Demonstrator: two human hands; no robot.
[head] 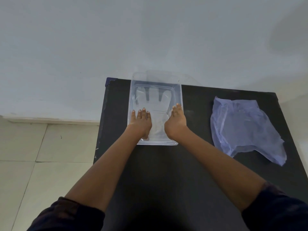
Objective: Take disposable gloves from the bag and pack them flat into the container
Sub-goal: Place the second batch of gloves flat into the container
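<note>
A clear plastic container (180, 97) sits at the far side of the black table. A see-through disposable glove (152, 100) lies flat inside it, fingers pointing away from me. My left hand (141, 121) rests palm down on the glove's cuff end at the left, fingers spread. My right hand (175, 120) stands on its edge inside the container's right side, fingers straight, touching the glove's right border. A crumpled bluish plastic bag (246, 127) lies on the table to the right, apart from both hands.
The black table (191, 164) ends just behind the container and left of it. A clear lid (168, 77) stands tilted behind the container, over the far edge. Pale floor tiles and a grey wall lie beyond.
</note>
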